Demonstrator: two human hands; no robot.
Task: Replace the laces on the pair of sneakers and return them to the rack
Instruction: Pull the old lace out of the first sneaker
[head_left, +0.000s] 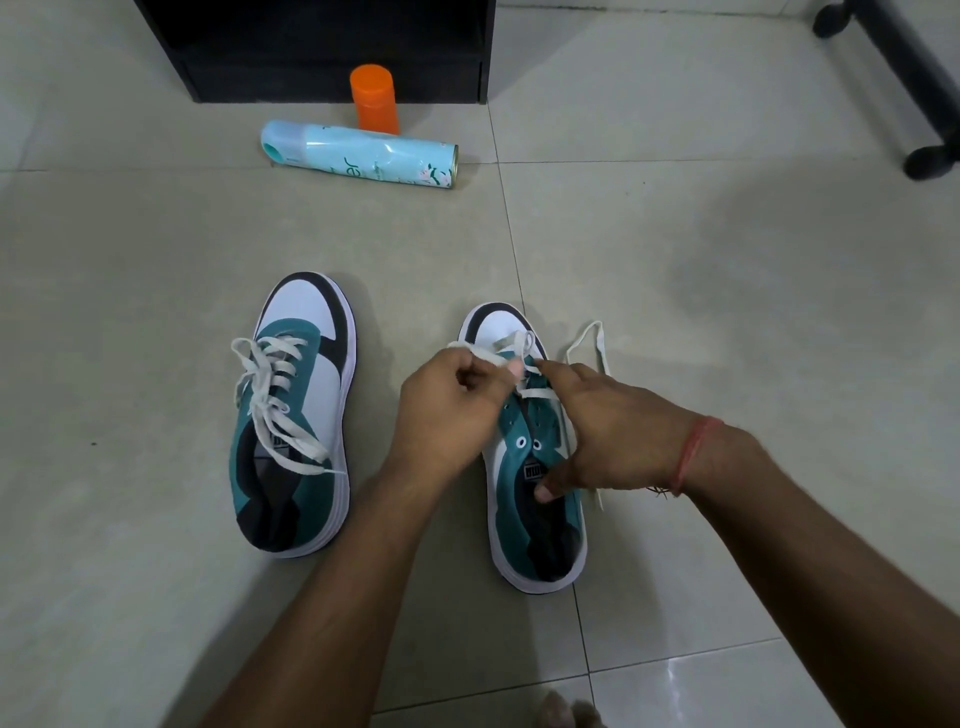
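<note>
Two teal, white and black sneakers stand side by side on the tiled floor, toes pointing away from me. The left sneaker (296, 415) is laced with a white lace, its ends lying loose. The right sneaker (535, 499) is laced only near the toe. My left hand (447, 405) pinches the white lace (511, 348) over that shoe's front eyelets. My right hand (608, 431) rests on the right sneaker, thumb at the tongue and forefinger touching the lace. A free length of lace loops onto the floor to the right of the shoe.
A light blue spray can (358, 156) lies on its side further back, with an orange bottle (374, 98) upright behind it. A black rack's base (332, 52) stands at the top. A black chair leg (904, 83) crosses the upper right corner.
</note>
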